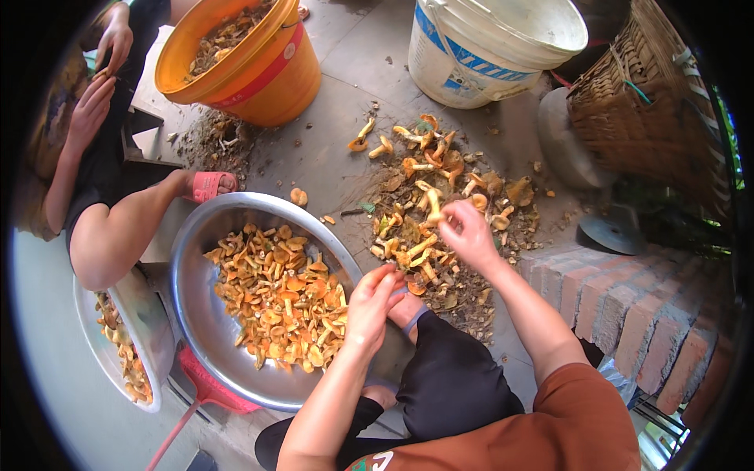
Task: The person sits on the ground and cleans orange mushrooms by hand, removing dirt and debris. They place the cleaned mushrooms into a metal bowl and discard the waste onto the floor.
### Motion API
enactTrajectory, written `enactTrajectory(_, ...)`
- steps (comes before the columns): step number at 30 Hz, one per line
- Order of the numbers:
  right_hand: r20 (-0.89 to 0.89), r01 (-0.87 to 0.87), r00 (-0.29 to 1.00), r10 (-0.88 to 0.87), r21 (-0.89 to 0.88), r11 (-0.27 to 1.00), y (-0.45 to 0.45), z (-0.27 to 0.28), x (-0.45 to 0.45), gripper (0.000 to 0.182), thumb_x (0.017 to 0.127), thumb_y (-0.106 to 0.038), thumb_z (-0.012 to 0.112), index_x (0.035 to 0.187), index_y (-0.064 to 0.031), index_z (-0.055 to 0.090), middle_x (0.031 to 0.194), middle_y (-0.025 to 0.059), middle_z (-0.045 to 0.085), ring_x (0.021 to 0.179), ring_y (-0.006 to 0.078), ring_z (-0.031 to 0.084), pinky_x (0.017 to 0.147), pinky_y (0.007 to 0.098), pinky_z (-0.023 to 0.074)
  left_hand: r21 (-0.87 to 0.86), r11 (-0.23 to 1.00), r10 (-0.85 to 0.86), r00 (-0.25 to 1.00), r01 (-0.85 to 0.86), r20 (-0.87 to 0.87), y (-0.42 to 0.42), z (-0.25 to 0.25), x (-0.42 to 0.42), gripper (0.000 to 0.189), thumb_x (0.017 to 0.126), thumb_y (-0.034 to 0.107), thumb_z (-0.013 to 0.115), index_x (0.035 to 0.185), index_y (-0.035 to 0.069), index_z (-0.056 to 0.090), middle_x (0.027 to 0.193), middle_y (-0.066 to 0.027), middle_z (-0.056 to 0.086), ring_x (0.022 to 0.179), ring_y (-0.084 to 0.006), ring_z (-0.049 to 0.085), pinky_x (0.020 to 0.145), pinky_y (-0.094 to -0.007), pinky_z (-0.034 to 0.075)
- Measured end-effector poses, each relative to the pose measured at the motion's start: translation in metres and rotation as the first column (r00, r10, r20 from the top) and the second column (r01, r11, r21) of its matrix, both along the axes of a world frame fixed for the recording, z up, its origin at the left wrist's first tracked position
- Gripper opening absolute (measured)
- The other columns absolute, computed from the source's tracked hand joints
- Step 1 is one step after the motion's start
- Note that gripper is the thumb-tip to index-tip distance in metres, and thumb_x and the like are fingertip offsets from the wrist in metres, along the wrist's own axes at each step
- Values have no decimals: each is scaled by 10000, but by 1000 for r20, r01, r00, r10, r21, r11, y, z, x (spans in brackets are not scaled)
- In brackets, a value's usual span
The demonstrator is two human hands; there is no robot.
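My right hand (468, 232) is over a loose pile of orange mushrooms on the floor, its fingertips closed on the end of a pale-stemmed mushroom (434, 206). Between the pile and a wide metal basin, my left hand (374, 300) has its thumb and fingers close together; whether it holds something small cannot be told. The basin (197, 329) stands to the left and holds many orange mushrooms (283, 294). Dry leaves, pine needles and cut bits of stem (465, 306) lie among and below the mushrooms of the pile.
An orange bucket (274, 88) with mushrooms or scraps and a white bucket (471, 65) stand beyond. Another person's hands (94, 100) are at the upper left, above a white tub (156, 353) with mushrooms. A pink dustpan (203, 385) lies by the basin. Bricks (624, 306) and a woven basket (642, 112) are right.
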State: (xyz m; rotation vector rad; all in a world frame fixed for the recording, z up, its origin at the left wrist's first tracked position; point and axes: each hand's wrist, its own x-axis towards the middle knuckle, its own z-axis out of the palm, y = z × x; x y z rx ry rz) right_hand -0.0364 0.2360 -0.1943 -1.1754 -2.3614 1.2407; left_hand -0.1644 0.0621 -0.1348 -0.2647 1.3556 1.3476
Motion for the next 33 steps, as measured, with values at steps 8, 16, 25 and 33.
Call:
enactTrajectory(8,-255,-196,952,169,-86,977,-50,45,0,183,786,-133,648,947,-46,640,870,107,636,753,218,626,644,311,504,131,984,-119,992,123,-42,13,-34,-2,310,912,126,587,1188,-6,533,1014,-49,638,881,-130,615,790,-289,494)
enactTrajectory(16,-111,-147,989,102,-571,808,-41,38,-3,223,784,-167,637,935,-5,612,700,68,619,653,118,611,597,271,492,-329,738,-504,156,589,-849,6,-16,1,182,782,85,664,955,29,662,903,-133,625,850,-303,603,775,-364,481)
enactTrajectory(25,-60,-6,998,-37,-589,808,-47,6,-3,154,750,-155,608,798,-9,606,671,70,589,627,134,570,544,277,462,-267,788,-459,240,555,-856,-11,-18,-7,153,799,74,649,942,21,660,887,-105,626,848,-240,603,763,-325,478)
enactTrajectory(33,235,31,965,-115,334,942,20,-61,-27,271,827,-221,596,1011,-25,563,1014,169,545,904,285,580,781,426,496,-410,891,-453,407,193,-793,-73,-37,-80,313,824,53,633,1128,-7,592,1040,-143,612,942,-231,601,850,-313,479)
